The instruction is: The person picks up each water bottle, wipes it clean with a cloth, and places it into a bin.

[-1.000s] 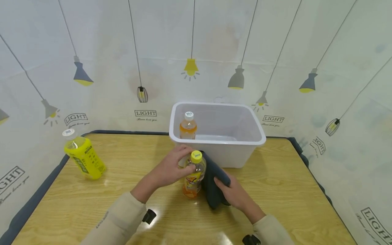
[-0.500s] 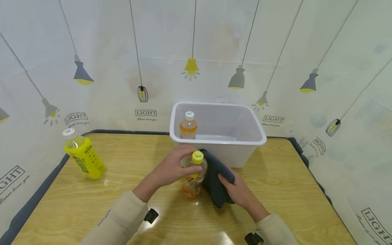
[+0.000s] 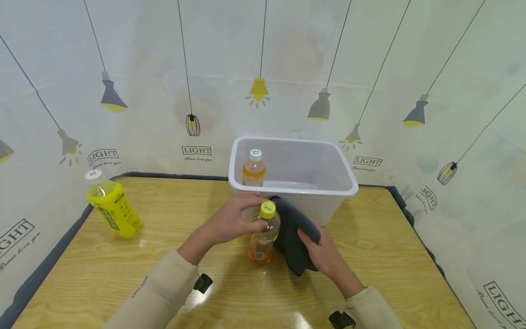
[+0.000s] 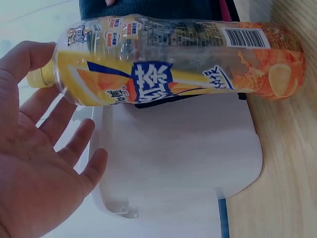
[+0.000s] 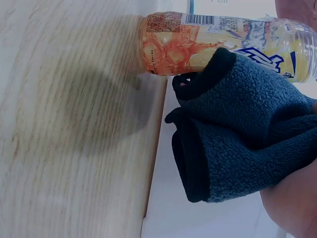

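A clear plastic drink bottle [image 3: 261, 246] with a yellow cap and an orange-and-yellow label stands on the table. My left hand [image 3: 227, 219] pinches it near the neck between thumb and index finger; in the left wrist view the other fingers [image 4: 77, 139] spread loosely below. A folded dark blue towel [image 3: 293, 242] is in the grip of my right hand [image 3: 326, 253], close against the bottle's right side. In the right wrist view the towel [image 5: 237, 134] overlaps the label, and much of the right hand is hidden behind it.
Behind the hands stands a white plastic bin [image 3: 324, 192], with an orange drink bottle [image 3: 253, 173] upright inside at its left. A bottle in a bright yellow label [image 3: 115, 210] stands at the left of the wooden table [image 3: 172, 196]. A lamp-patterned wall covering [image 3: 222, 91] surrounds the table.
The bottle has turned about its upright axis, so another side of its label faces the head view. The right hand and towel have shifted slightly right; the left hand stays at the neck.
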{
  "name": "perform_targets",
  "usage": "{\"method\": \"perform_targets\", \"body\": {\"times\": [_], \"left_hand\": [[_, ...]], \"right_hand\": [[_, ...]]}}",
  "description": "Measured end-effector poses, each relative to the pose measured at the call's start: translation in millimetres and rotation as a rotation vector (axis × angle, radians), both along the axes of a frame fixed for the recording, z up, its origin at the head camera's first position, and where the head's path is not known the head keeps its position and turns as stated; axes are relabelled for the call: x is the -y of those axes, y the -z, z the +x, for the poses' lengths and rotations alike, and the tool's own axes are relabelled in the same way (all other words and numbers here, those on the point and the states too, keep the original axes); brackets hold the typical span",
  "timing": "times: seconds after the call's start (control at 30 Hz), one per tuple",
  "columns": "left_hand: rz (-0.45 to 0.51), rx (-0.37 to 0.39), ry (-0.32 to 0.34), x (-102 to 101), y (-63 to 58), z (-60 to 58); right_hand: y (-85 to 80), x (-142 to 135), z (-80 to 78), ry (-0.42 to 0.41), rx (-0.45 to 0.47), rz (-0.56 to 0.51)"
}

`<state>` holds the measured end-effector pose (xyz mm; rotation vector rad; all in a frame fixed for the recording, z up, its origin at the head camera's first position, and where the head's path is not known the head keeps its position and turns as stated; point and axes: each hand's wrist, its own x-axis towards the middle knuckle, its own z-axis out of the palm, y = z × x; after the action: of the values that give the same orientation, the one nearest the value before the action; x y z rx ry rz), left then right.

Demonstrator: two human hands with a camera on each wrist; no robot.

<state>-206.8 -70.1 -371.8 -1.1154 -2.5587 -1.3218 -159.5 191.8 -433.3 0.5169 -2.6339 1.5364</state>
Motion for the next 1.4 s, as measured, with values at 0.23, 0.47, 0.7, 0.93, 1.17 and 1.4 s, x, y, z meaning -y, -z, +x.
{"method": "perform_targets", "body": {"times": [0.23, 0.47, 0.7, 0.93, 1.17, 1.4], "left_hand": [[-0.009, 0.047, -0.03, -0.2, 0.4, 0.8], [-0.013, 0.047, -0.042, -2.3, 1.9, 1.9], [-0.002, 0.053, -0.022, -2.6, 2.8, 2.9], [0.006, 0.05, -0.011, -2.0, 3.8, 3.1], [0.006, 0.052, -0.009, -2.2, 2.8, 5.4], [0.016, 0.061, -0.016, -2.9, 2.5, 7.5]], "right_hand": [[-4.2, 4.9, 2.0, 0.013, -0.062, 0.005], [-7.0, 12.7, 5.2, -0.011, -0.137, -0.016], [-15.5, 18.7, 4.5, -0.028, -0.201, -0.049], [-20.0, 24.2, 0.7, -0.157, -0.24, -0.082], [-15.5, 32.4, 4.3, -0.13, -0.266, -0.006], [-10.8, 38.3, 8.1, -0.074, -0.23, 0.006]]}}
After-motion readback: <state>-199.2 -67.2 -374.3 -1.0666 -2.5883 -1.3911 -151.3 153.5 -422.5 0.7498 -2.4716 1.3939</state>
